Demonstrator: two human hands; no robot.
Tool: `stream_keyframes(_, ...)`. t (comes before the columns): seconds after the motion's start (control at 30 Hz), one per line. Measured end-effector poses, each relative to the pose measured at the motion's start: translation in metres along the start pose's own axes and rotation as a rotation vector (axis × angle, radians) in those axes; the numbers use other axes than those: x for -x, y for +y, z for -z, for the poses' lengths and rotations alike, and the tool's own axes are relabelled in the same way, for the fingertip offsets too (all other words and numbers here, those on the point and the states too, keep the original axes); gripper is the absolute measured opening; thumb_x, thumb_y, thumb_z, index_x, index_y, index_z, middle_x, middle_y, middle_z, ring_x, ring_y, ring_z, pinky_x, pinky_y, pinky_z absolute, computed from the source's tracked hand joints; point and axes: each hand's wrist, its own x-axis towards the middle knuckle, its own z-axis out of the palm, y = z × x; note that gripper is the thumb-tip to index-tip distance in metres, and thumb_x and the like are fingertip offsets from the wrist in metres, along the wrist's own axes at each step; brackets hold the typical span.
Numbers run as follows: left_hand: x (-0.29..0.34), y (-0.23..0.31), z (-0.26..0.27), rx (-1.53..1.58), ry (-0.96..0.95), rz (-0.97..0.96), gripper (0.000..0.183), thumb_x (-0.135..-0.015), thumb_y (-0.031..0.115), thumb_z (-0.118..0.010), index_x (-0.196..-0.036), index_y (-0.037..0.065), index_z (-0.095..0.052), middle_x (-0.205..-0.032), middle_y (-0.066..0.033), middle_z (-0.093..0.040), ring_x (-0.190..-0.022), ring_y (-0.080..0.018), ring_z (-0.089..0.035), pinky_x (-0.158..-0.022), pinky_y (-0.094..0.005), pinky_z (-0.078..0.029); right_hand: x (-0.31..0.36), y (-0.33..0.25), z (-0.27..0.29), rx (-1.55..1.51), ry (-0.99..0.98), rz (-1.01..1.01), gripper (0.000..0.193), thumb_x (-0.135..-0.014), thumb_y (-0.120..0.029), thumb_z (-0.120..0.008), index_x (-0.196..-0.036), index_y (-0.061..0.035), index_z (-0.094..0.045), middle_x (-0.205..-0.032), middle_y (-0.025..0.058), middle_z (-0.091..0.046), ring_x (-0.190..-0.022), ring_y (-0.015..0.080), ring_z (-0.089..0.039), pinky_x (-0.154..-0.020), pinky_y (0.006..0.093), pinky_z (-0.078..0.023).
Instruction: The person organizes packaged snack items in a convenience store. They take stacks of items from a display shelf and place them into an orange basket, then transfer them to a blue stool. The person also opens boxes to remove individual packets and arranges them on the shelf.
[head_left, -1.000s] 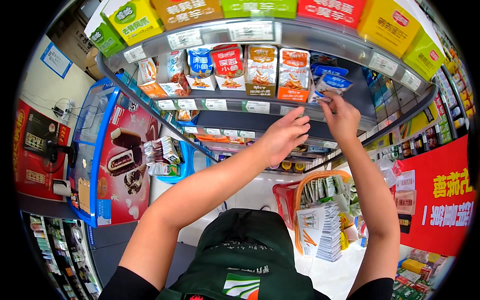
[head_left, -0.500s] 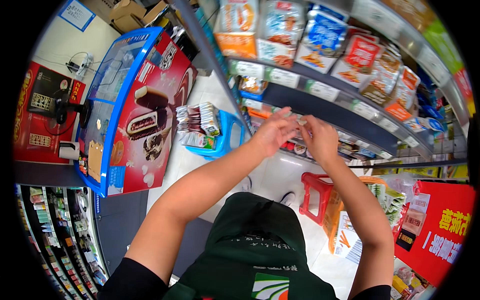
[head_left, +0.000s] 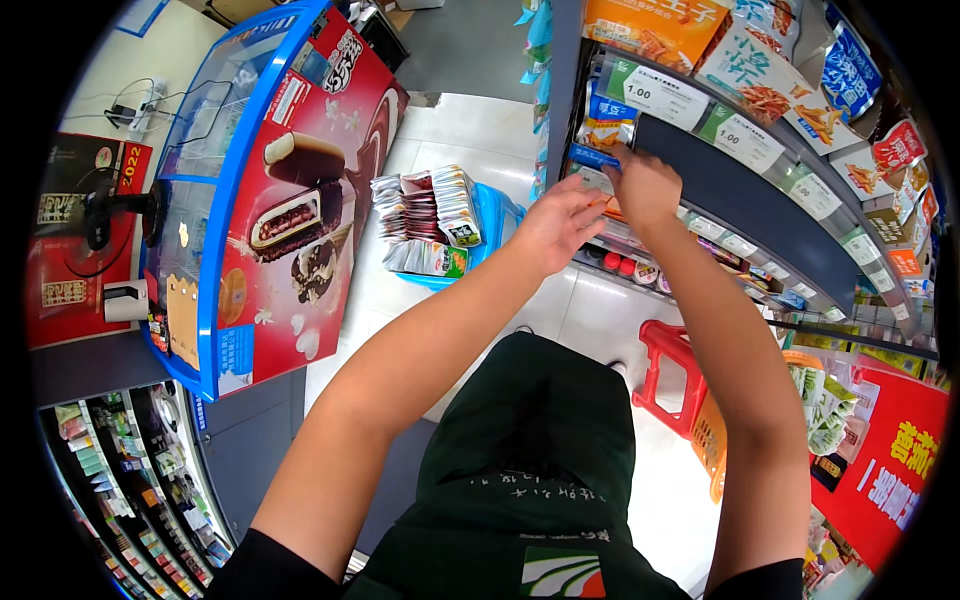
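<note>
At the end of a grey shelf, my right hand (head_left: pixel 648 187) has its fingers bent together at the lower edge of a blue snack box (head_left: pixel 596 155). Whatever they pinch is hidden. Yellow-and-blue snack packets (head_left: pixel 608 118) stand in that box. My left hand (head_left: pixel 560 226) hovers just left of and below the right one, fingers spread and loosely curled, with nothing seen in it. Beneath both hands runs a lower shelf edge with pale price labels (head_left: pixel 738 243).
Snack bags in open display boxes (head_left: pixel 655 32) fill the upper shelf. Left of the shelf, a blue stool (head_left: pixel 490 225) carries stacked packets (head_left: pixel 428 212). A red ice-cream freezer (head_left: pixel 310 190) stands further left. On my right are a red stool (head_left: pixel 672 375) and an orange basket (head_left: pixel 709 440).
My view has shifted closer to the shelf end. My right hand has moved from beside the left fingers up to the blue snack box. My left hand stays open.
</note>
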Motion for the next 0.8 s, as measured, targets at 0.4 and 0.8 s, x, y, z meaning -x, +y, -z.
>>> stream_keyframes(0.4,0.016,0.011,-0.004,-0.067,-0.075,0.078,0.044,-0.082,0.027,-0.067,-0.118,0.010,-0.047,-0.119,-0.0097,-0.051,-0.112,-0.0235,-0.048,-0.099,-0.0385,-0.037,0.069,0.010,0.044,-0.145,-0.004,0.117,0.019,-0.080,-0.025,-0.065,-0.088,-0.0078,-0.060,-0.100,0.0117,-0.062,-0.068,0.0302,-0.063,-0.055,0.0394,-0.050)
stream_keyframes(0.8,0.102,-0.112,-0.059,-0.316,-0.376,0.243,0.068,-0.080,0.018,-0.068,-0.135,0.007,-0.030,-0.129,-0.0106,-0.048,-0.119,-0.0256,-0.048,-0.098,-0.0438,-0.042,0.270,0.076,0.129,-0.490,0.051,0.141,0.008,-0.076,-0.011,-0.066,-0.079,-0.0072,-0.060,-0.131,0.0154,-0.048,-0.066,0.0279,-0.064,-0.051,0.0337,-0.050)
